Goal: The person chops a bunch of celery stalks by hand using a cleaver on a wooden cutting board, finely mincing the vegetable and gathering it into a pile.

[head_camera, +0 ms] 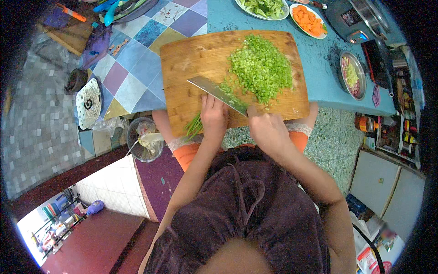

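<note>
A wooden cutting board (184, 65) lies before me, its near edge reaching past the table's edge. My right hand (268, 128) grips the handle of a broad kitchen knife (215, 94), whose blade slants up to the left across the board. Below the blade, my left hand (215, 114) presses on a bunch of green onions (194, 126); their long stalks stick out at its lower left. Bits of chopped green cling along the blade. A large heap of chopped green onion (261, 68) covers the board's right half. The handle is hidden in my fist.
Behind the board stand plates of broccoli (265, 8) and cut carrots (308, 21). A metal bowl of chopped food (352, 76) is at the right, beside a dark appliance. Leftward are a patterned dish (88, 102) and, below the table edge, a clear bin with scraps (145, 139).
</note>
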Tool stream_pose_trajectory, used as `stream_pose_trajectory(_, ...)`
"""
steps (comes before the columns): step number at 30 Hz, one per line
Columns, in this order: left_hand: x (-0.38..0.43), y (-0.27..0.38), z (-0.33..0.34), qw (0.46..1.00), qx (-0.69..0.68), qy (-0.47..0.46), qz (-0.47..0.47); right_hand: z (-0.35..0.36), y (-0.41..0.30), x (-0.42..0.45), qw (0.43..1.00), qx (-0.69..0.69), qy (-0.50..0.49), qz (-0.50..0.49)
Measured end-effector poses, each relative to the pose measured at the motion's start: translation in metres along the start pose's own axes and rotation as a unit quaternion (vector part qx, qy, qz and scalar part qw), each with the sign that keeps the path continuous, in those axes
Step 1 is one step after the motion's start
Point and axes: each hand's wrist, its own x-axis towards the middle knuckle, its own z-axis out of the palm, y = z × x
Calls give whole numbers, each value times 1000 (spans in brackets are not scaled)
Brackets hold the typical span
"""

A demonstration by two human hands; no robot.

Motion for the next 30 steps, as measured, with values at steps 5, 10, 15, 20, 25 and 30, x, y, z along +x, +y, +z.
stream_pose_trajectory(5,4,6,-2,999,-19,-24,-21,23,9,20,1000,-12,5,15)
stream_pose_trajectory(10,2,4,-2,999,-20,-21,-23,8,2,12,1000,-30,5,-3)
stream_pose_trajectory(15,2,5,-2,999,-18,-20,-25,13,4,13,1000,-6,-18,1)
stream_pose_trajectory(20,4,10,-5,998,-19,-43,-34,22,6,28,1000,16,12,6)
stream_pose_trajectory(25,0,2,-2,1000,-12,-5,-7,-3,-5,9,1000,5,-17,-4)
stream_pose_trajectory(30,2,6,-4,999,-16,-33,-34,15,2,25,999,35,0,-4)
